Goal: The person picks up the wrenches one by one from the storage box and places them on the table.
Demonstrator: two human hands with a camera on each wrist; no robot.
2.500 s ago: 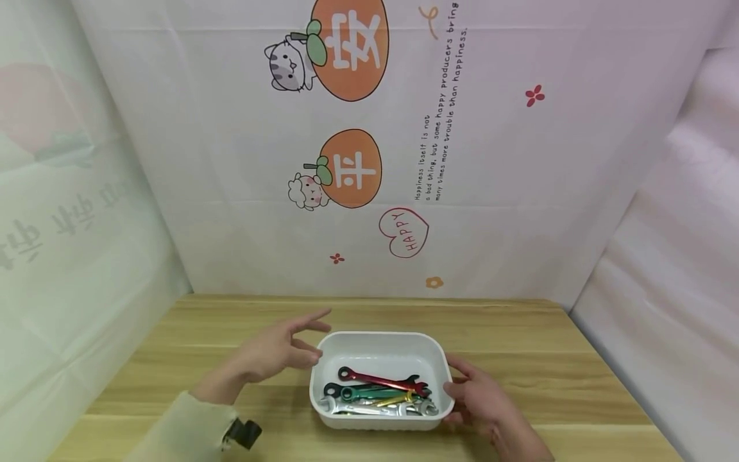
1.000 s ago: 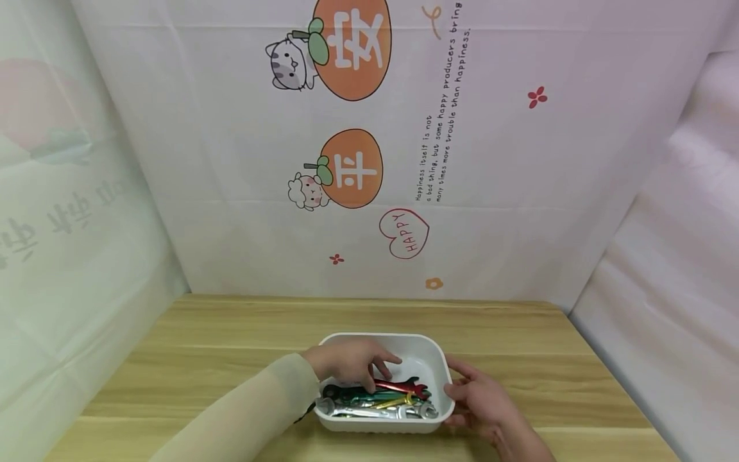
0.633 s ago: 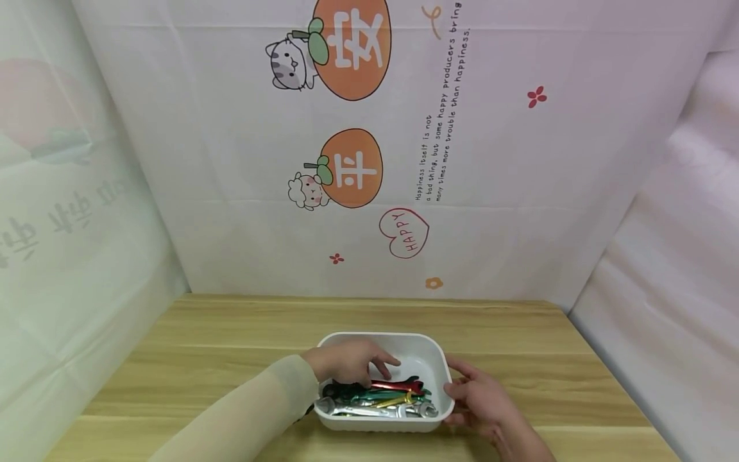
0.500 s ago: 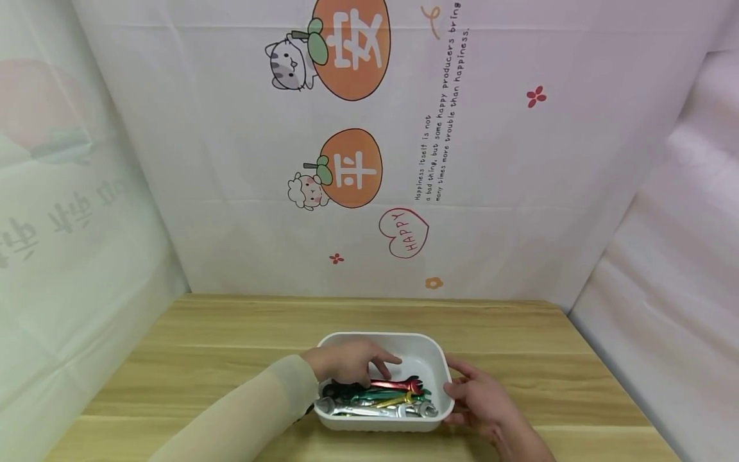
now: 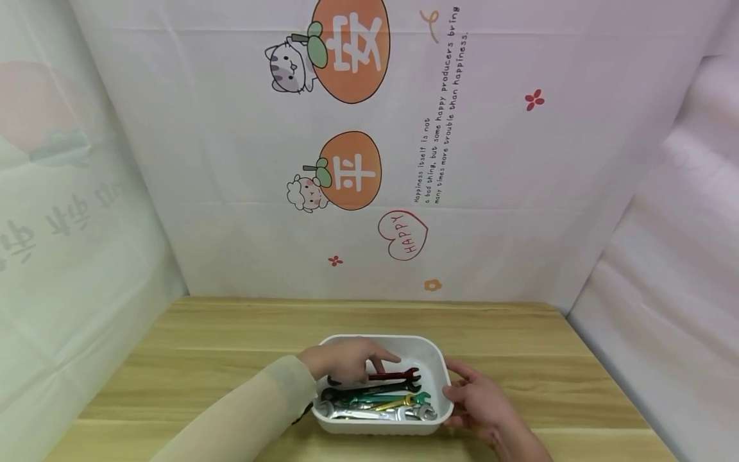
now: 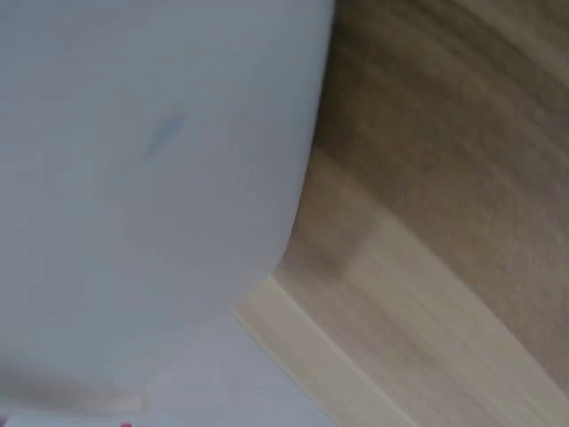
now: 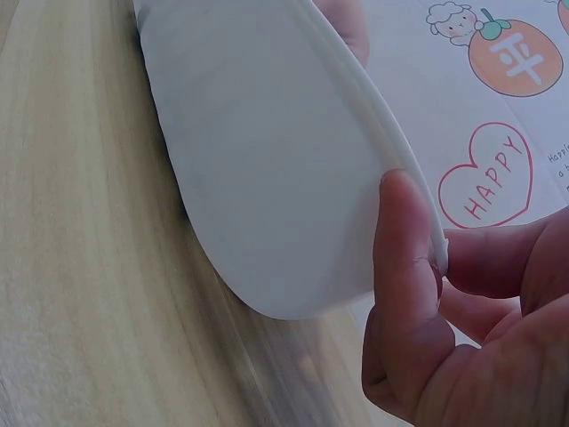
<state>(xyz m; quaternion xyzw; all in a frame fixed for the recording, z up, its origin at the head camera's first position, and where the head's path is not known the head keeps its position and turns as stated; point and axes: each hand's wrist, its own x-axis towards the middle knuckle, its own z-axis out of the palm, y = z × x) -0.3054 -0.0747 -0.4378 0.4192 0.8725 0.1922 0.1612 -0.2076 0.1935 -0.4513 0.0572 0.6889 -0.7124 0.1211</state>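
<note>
In the head view my left hand (image 5: 348,360) reaches into a white plastic box (image 5: 378,426), its fingers pinching a red wrench (image 5: 397,375) near the left end, which they cover. A black wrench (image 5: 385,389) lies just in front of it. Nearer the front wall are a green wrench (image 5: 424,398), a yellow wrench (image 5: 394,403) and silver wrenches (image 5: 364,414), overlapping. My right hand (image 5: 482,399) grips the box's right rim, thumb on one side and fingers on the other, as the right wrist view also shows. The left wrist view holds only the box's outer wall (image 6: 160,178) and wood.
The box stands on a wood-grain table (image 5: 242,327), near its front. A white printed cloth (image 5: 260,244) rises behind the table's back edge, with more cloth hanging at the left and right sides.
My left hand has come from outside the box's left rim into it. The red wrench has shifted toward the back wall, apart from the black one. My right hand keeps its grip.
</note>
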